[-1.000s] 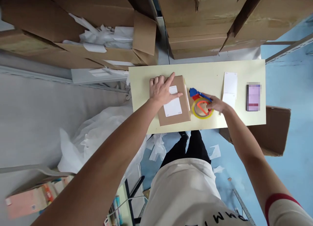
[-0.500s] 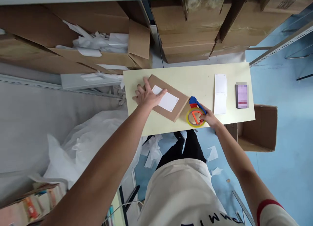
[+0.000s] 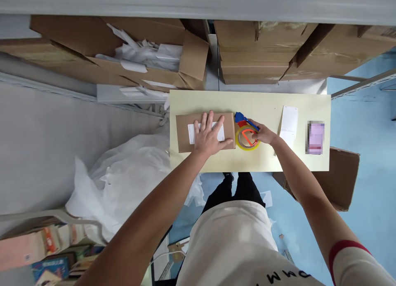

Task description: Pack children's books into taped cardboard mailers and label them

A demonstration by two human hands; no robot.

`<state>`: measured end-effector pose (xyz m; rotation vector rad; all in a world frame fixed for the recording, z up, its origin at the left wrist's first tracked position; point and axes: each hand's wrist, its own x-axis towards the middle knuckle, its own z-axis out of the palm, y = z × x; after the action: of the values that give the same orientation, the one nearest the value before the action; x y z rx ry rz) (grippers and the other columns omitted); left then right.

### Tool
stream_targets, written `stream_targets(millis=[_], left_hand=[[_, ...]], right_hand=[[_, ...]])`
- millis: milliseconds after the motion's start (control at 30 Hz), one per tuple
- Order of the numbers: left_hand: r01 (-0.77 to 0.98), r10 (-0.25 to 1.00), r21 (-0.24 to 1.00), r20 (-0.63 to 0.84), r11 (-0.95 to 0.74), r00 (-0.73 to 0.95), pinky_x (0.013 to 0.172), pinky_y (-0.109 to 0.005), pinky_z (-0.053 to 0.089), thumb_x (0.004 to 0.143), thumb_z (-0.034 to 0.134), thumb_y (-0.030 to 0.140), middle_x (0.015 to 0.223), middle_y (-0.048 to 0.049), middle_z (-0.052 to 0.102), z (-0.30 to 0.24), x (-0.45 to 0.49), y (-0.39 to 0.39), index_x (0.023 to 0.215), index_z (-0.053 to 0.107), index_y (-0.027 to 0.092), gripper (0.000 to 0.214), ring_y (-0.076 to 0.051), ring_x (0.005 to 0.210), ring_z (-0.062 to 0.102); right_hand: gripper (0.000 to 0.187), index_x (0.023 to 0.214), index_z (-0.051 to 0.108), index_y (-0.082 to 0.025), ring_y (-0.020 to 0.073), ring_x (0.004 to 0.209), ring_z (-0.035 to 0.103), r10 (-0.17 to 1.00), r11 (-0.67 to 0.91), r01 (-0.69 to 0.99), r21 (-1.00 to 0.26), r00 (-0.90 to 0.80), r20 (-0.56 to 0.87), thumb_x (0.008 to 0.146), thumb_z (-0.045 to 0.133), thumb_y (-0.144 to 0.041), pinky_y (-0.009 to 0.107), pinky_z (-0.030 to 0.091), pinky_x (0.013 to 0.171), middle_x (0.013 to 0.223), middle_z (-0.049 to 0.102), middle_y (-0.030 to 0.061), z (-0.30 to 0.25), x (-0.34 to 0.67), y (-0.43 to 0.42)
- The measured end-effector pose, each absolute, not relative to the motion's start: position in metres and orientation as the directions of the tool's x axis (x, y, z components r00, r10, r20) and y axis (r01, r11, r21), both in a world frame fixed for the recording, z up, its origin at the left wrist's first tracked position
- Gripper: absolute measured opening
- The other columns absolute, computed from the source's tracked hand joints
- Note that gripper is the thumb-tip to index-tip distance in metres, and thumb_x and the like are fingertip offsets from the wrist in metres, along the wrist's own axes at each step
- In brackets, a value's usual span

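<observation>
shirt [image 3: 235, 236]: cream, black lettering | sleeve trim [image 3: 346, 249]: red | trousers [image 3: 236, 191]: black

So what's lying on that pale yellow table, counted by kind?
Cardboard parcel: 1
Tape dispenser: 1
White label sheets: 2
Blurred pink item: 1
Total: 5

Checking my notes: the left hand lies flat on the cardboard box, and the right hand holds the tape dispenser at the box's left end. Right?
No. The head view shows the right hand holding the tape dispenser at the right end of the cardboard box.
</observation>
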<state>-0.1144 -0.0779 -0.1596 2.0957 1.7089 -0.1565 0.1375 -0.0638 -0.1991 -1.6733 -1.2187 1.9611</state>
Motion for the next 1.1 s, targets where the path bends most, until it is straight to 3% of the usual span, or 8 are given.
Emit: stream_targets(millis=[233,433,533,633,700,800,967,1100], left_hand=[[0.946,0.913,0.285,-0.323,-0.157,0.249,0.115,-0.061,0.005,0.078,0.056,0.067,0.164,-0.0146,0.007,-0.156,-0.115,-0.082,0.153,0.025,0.025,0.092,-0.038,0.150,0.003],[0.932,0.910,0.324,-0.319,-0.159,0.266,0.114,-0.063,0.004,0.079,0.052,0.067,0.164,-0.0140,0.006,-0.158,-0.117,-0.076,0.154,0.022,0.025,0.091,-0.037,0.150,0.000],[0.863,0.909,0.491,-0.297,-0.116,0.291,0.115,-0.062,0.009,0.083,0.048,0.065,0.164,-0.0149,0.010,-0.157,-0.127,-0.076,0.154,0.021,0.024,0.086,-0.037,0.150,0.002],[0.694,0.962,0.719,-0.166,-0.032,0.217,0.116,-0.054,0.020,0.088,0.041,0.061,0.160,-0.0147,0.025,-0.142,-0.138,-0.105,0.152,0.026,0.023,0.076,-0.031,0.149,0.016],[0.555,0.995,0.829,-0.094,0.067,0.019,0.114,-0.047,0.030,0.090,0.038,0.060,0.152,-0.0155,0.041,-0.125,-0.139,-0.144,0.143,0.041,0.021,0.066,-0.027,0.143,0.034],[0.269,0.964,0.925,-0.255,0.266,-0.077,0.094,-0.042,0.051,0.081,0.054,0.061,0.123,-0.0152,0.064,-0.099,-0.130,-0.208,0.115,0.062,0.021,0.052,-0.029,0.118,0.059],[-0.225,0.882,0.853,-0.450,0.471,0.142,0.083,-0.034,0.055,0.062,0.080,0.050,0.117,-0.0099,0.069,-0.062,-0.109,-0.252,0.104,0.068,0.024,0.051,-0.027,0.104,0.067],[-0.475,0.858,0.728,-0.497,0.494,0.131,0.071,-0.029,0.054,0.052,0.088,0.044,0.103,-0.0078,0.071,-0.046,-0.106,-0.243,0.088,0.069,0.020,0.048,-0.022,0.090,0.069]], right_hand=[[0.090,0.146,0.041,-0.033,0.0184,0.079,0.064,0.580,-0.483,0.581,-0.655,-0.348,-0.737,0.062,0.061,-0.007,0.032,0.053,0.073,0.106,0.068,0.0023,-0.181,0.147,-0.160],[0.070,0.139,0.050,-0.039,0.0289,0.091,0.063,0.693,0.054,0.900,-0.433,-0.346,-0.632,0.074,0.067,-0.020,0.039,0.050,0.078,0.113,0.058,0.0105,-0.157,0.070,-0.166],[0.065,0.140,0.049,-0.038,0.0289,0.093,0.063,0.759,0.055,0.889,-0.454,-0.333,-0.560,0.079,0.067,-0.028,0.039,0.050,0.080,0.112,0.057,0.0104,-0.142,0.059,-0.185],[0.070,0.145,0.041,-0.031,0.0263,0.093,0.063,0.869,-0.150,0.779,-0.609,-0.190,-0.457,0.080,0.064,-0.038,0.040,0.052,0.083,0.111,0.057,0.0092,-0.123,0.079,-0.216],[0.070,0.146,0.038,-0.027,0.0280,0.099,0.062,0.931,-0.207,0.678,-0.705,-0.086,-0.356,0.079,0.059,-0.035,0.045,0.051,0.087,0.113,0.057,0.0096,-0.110,0.093,-0.235],[0.070,0.144,0.035,-0.026,0.0303,0.108,0.058,0.991,-0.120,0.614,-0.781,0.029,-0.129,0.076,0.054,-0.025,0.051,0.049,0.092,0.121,0.056,0.0119,-0.094,0.090,-0.254],[0.055,0.138,0.038,-0.029,0.0310,0.117,0.057,0.992,0.080,0.665,-0.742,0.020,0.125,0.085,0.049,-0.026,0.055,0.045,0.100,0.128,0.057,0.0147,-0.082,0.041,-0.267],[0.040,0.128,0.047,-0.033,0.0316,0.108,0.065,0.973,0.197,0.768,-0.610,-0.080,0.215,0.089,0.048,-0.025,0.065,0.034,0.105,0.118,0.067,0.0113,-0.077,0.017,-0.269]])
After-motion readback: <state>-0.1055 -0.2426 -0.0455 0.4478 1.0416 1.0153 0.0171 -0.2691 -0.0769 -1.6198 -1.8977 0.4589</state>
